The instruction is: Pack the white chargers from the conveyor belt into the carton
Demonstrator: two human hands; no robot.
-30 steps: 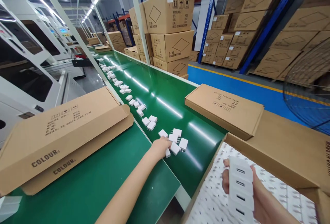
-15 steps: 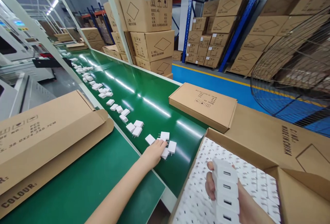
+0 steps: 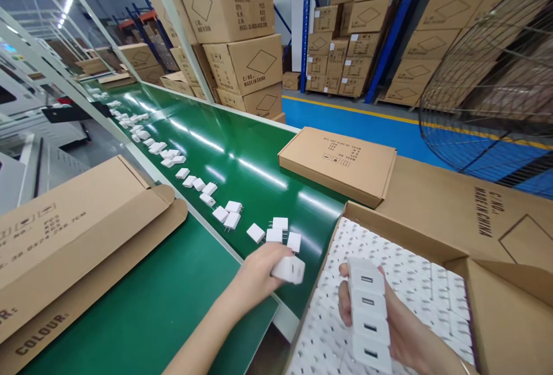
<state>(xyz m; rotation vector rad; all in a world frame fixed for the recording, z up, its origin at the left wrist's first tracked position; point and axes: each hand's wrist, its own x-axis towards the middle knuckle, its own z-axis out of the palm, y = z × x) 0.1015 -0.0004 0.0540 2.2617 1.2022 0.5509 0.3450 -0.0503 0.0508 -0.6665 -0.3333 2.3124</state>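
My left hand (image 3: 261,271) pinches one white USB charger (image 3: 290,269), its port end facing me, just above the near edge of the green belt. My right hand (image 3: 400,320) is wrapped round a row of several USB chargers (image 3: 368,314) lined up side by side, ports toward me. That row hangs over an open carton (image 3: 449,257) filled with tightly packed white chargers (image 3: 328,300), metal prongs showing on many. Just beyond my left hand, several loose chargers (image 3: 274,235) lie on the conveyor belt (image 3: 246,179).
More loose chargers (image 3: 173,157) trail away along the belt's left side. A closed flat carton (image 3: 339,162) rests on the far edge. Flat cardboard boxes (image 3: 78,242) lie at left. Stacked cartons (image 3: 242,67) stand behind the belt, and a wire fan guard (image 3: 488,93) is at right.
My left hand has lifted a charger from the group on the belt and drawn it nearer to me, toward the right. My right hand still holds its row, shifted slightly left.
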